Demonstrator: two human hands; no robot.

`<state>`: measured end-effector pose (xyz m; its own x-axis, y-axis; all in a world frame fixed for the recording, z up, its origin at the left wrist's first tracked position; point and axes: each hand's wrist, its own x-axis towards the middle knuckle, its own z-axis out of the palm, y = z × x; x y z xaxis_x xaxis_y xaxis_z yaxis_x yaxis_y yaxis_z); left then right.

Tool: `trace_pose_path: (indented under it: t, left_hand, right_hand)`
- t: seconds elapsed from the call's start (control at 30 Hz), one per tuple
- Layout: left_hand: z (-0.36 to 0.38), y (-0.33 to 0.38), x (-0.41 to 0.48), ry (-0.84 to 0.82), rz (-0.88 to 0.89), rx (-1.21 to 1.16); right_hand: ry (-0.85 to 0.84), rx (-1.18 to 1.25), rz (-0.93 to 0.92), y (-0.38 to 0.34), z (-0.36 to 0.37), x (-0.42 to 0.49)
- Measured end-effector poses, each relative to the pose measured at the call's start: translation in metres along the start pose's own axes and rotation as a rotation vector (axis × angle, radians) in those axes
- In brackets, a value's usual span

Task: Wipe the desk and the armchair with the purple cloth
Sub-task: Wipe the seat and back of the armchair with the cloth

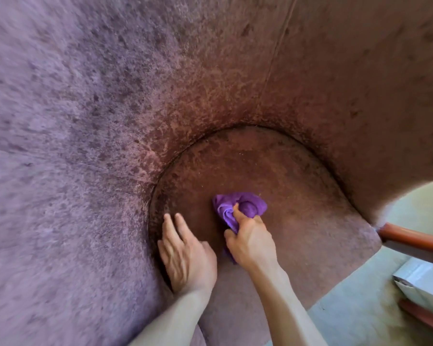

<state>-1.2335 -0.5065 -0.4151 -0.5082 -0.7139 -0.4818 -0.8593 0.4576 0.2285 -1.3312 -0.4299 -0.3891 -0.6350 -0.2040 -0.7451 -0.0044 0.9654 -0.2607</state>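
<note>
The armchair (160,101) fills most of the view, its mottled mauve-brown plush back and sides curving around the seat cushion (298,196). A bunched purple cloth (245,208) lies pressed on the middle of the seat. My right hand (250,238) is closed around the cloth's near end. My left hand (185,255) rests flat on the seat's left edge, fingers stretched toward the crease where the seat meets the side, holding nothing. The desk is not in view.
At the right, past the seat's edge, reddish-brown wooden bars (415,240) of another piece of furniture jut in over a pale grey-green floor (360,308). A white box-like object (420,278) sits on the floor beside them.
</note>
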Motion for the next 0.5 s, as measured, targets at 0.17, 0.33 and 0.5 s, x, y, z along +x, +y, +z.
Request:
trace_pose_path:
  t: [0.17,0.33,0.5]
  left_hand:
    - [0.009,-0.005,-0.015,-0.110,-0.142,-0.048]
    - [0.015,-0.016,-0.010,-0.114,-0.114,-0.003]
    - [0.009,-0.010,-0.005,-0.102,-0.143,-0.056]
  right_hand:
    - [0.143,-0.089,0.017,-0.013,0.005,-0.007]
    - [-0.065,-0.079,-0.125,-0.023,0.018,-0.005]
    - [0.360,0.153,0.200,-0.003,0.006,0.002]
